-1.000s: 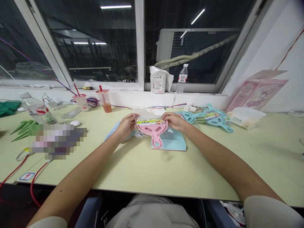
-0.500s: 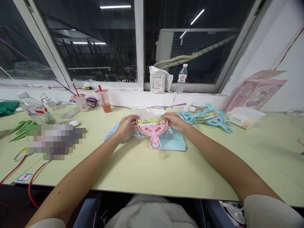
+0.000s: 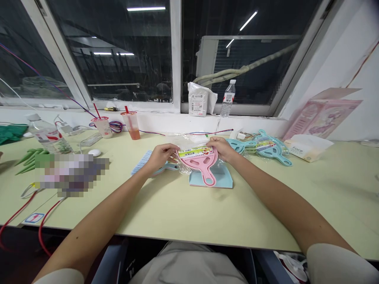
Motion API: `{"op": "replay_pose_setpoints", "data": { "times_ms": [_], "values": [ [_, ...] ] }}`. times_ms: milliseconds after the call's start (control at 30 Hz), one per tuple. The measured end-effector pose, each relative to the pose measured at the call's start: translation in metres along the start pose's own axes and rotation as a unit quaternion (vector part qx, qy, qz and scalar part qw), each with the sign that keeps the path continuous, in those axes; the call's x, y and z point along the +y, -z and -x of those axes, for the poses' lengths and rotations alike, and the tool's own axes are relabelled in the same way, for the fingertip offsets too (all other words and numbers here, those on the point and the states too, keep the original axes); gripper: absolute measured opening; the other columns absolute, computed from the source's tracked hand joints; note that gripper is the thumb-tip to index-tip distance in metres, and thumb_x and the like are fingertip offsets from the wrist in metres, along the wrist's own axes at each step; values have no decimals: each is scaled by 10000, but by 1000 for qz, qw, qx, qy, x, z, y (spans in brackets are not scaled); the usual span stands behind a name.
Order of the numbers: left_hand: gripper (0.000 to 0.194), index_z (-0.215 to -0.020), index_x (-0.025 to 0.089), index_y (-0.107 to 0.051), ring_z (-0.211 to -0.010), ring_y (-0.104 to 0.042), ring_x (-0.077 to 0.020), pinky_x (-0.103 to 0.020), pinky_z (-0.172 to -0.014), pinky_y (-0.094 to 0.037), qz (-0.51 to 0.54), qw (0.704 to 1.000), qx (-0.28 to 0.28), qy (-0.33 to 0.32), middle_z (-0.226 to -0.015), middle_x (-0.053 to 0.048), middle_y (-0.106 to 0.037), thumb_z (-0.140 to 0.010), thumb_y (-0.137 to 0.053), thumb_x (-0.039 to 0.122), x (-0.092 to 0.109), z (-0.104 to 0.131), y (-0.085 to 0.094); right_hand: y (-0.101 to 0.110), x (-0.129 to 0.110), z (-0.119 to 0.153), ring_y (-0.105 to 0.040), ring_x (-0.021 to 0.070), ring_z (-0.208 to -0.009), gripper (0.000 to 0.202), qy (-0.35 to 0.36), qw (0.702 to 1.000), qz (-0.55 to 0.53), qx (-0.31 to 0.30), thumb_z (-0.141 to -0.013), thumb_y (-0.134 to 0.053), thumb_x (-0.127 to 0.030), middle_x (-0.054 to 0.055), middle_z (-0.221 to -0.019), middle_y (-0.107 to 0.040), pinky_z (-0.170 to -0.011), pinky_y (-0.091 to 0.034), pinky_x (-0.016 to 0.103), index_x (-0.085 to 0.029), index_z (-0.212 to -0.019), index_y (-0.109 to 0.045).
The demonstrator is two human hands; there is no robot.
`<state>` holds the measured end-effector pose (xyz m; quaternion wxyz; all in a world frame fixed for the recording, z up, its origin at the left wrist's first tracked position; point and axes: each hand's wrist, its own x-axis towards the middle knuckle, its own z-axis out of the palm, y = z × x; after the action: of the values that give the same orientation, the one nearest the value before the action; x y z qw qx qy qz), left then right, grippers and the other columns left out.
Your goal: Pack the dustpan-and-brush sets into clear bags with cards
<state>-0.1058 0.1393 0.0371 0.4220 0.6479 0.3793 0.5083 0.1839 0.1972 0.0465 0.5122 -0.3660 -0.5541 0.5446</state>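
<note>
Your left hand point(image 3: 160, 157) is closed in a pinch on the left corner of the pink dustpan point(image 3: 197, 163); your right hand point(image 3: 222, 149) grips its right corner. You hold it between both hands, handle toward you, partly covering the light-blue dustpan point(image 3: 223, 180).

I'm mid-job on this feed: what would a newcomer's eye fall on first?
Probably the pink dustpan, near the middle of the view, held between the left hand and right hand. Next, perhaps, the light blue dustpan on the table, partly hidden behind it, then the large pink box by the wall at the right.
</note>
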Motion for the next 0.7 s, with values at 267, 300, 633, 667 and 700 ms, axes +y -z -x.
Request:
{"op": "replay_pose_setpoints", "data": {
  "times_ms": [267,300,633,667,700],
  "values": [
    [196,-833,293,-815,-864,-600,-200,-264,-708,-479,-156,979,61,-116,-922,-63,-633,-743,-735,139,6,4,7,5,-4,0,-363,88,-469,375,1,1000,8,-13,-556,-756,-168,-62,-481,-387,-468,-284,235,-218,-516,-387],
    [219,-832,296,-811,-873,-596,-199,-254,-702,-462,-158,980,58,-108,-939,-62,-638,-731,-734,118,7,5,8,5,-4,0,-357,88,-469,367,1,1000,8,-15,-552,-749,-168,-62,-481,-383,-468,-282,236,-219,-512,-387],
    [182,-906,272,-780,-1033,-605,-266,-250,-670,-438,-191,971,-34,-142,-1083,-127,-683,-749,-745,188,16,16,2,9,-11,-2,-293,78,-479,436,10,999,33,-24,-514,-751,-182,-75,-500,-335,-476,-251,240,-225,-522,-317],
    [171,-906,269,-775,-1033,-606,-260,-254,-695,-448,-197,969,-25,-146,-1087,-123,-677,-760,-737,190,15,16,0,9,-11,-2,-290,78,-479,430,11,999,31,-20,-516,-748,-182,-75,-499,-333,-476,-246,241,-225,-522,-320],
    [166,-916,266,-768,-1035,-606,-250,-259,-731,-461,-197,969,-10,-147,-1105,-116,-667,-773,-728,193,14,15,-2,8,-11,-1,-288,79,-480,421,13,999,27,-15,-521,-745,-184,-73,-497,-332,-476,-244,241,-225,-522,-326]
  ]
}}
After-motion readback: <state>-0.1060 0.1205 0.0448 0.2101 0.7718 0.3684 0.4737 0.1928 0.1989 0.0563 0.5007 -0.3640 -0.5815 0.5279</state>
